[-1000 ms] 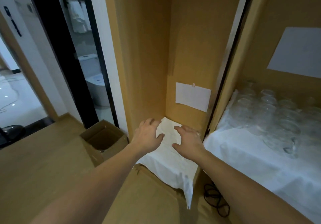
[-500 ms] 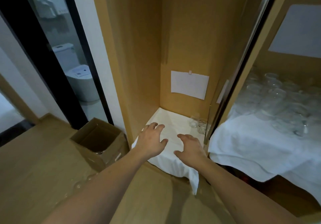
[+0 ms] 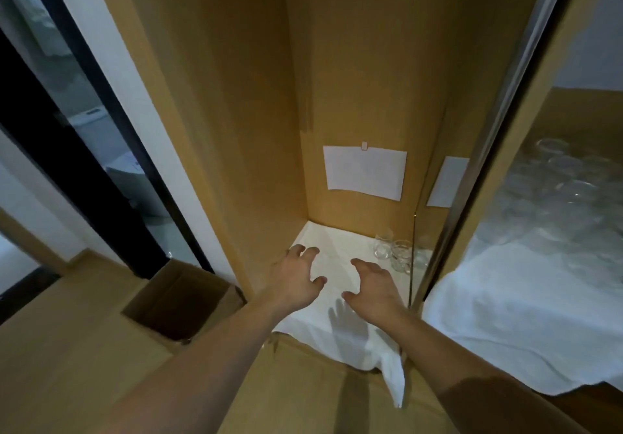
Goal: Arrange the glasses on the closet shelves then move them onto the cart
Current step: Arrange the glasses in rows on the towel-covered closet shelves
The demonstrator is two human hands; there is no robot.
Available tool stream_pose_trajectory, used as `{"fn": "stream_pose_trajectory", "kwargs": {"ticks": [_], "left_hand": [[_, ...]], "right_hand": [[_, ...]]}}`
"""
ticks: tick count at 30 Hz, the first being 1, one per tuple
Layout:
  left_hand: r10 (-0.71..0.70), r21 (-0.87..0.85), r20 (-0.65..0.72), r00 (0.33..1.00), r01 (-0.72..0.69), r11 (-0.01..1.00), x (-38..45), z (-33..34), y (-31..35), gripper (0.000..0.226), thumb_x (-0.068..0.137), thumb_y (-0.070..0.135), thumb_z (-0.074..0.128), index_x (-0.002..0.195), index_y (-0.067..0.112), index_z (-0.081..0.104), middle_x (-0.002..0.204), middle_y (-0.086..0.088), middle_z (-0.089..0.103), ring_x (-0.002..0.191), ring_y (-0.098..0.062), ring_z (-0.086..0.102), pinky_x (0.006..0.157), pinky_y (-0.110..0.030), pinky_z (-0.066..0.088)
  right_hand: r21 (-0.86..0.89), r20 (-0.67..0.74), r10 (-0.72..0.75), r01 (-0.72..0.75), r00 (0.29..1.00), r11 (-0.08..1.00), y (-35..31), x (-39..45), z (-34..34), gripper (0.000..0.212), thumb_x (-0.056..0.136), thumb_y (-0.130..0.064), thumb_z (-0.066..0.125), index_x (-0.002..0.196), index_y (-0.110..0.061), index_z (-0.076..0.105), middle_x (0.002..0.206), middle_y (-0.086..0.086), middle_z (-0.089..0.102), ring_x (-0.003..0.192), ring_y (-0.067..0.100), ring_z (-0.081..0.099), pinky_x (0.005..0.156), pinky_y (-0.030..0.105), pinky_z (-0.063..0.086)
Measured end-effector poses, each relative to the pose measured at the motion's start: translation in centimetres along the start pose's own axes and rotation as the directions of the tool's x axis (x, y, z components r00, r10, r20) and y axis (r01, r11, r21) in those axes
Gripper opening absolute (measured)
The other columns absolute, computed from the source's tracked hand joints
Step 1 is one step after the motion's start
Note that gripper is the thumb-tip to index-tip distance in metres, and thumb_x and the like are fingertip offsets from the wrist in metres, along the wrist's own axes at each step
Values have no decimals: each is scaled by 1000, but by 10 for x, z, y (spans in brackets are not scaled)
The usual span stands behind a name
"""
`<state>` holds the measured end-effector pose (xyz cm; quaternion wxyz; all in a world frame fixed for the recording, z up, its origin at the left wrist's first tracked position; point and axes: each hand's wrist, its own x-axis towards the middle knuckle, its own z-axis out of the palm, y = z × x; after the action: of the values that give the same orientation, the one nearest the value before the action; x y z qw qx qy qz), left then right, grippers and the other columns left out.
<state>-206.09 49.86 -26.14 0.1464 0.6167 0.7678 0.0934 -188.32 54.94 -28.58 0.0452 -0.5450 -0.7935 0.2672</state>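
**Hands hover over cloth-lined closet shelf**

Reaching into a narrow closet compartment, a person's left hand and right hand spread over a white cloth that lines the shelf, fingers apart and loosely bent, holding nothing; whether they touch the cloth cannot be told. The right hand's shadow falls on the cloth just below it. At the back right corner of that shelf stand 2 clear glasses, just beside each other and near the right hand. A white paper sheet is fixed to the back wall above them. To the right, a cluster of glasses sits on a second white cloth. An open cardboard box stands to the left.
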Motion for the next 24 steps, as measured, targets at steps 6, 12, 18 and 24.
{"fn": "stream_pose_trajectory", "kwargs": {"ticks": [6, 12, 18, 24], "left_hand": [[1, 2, 39, 999, -1, 1000, 59, 6, 0, 67, 94, 46, 62, 152, 23, 38, 154, -7, 40, 139, -29, 39, 110, -44, 41], [20, 28, 82, 996, -23, 999, 97, 13, -8, 68, 94, 47, 62, 153, 23, 37, 153, -7, 41, 138, -30, 40, 111, -43, 40], [62, 21, 137, 989, -65, 998, 138, 12, -29, 68, 95, 45, 60, 154, 23, 36, 155, -7, 39, 141, -30, 37, 111, -42, 40], [175, -1, 195, 965, -178, 984, 180, 3, -58, 69, 94, 44, 62, 154, 22, 36, 156, -7, 38, 141, -30, 36, 111, -41, 40]], "right_hand": [[53, -14, 53, -52, 998, 997, 7, 54, -8, 75, 92, -40, 65, 156, -23, 29, 152, 5, 43, 138, 28, 39, 110, 37, 40], [69, 26, 119, -121, 993, 990, 11, 89, -3, 71, 93, -39, 62, 154, -24, 31, 150, 4, 44, 138, 28, 39, 109, 35, 37], [79, 50, 167, -171, 985, 982, 2, 122, 10, 73, 91, -43, 63, 153, -21, 33, 149, 7, 47, 136, 30, 43, 110, 34, 37], [76, -20, 263, -261, 965, 962, -18, 151, 25, 72, 91, -44, 66, 151, -19, 35, 141, 7, 53, 129, 26, 50, 109, 32, 37]]}}
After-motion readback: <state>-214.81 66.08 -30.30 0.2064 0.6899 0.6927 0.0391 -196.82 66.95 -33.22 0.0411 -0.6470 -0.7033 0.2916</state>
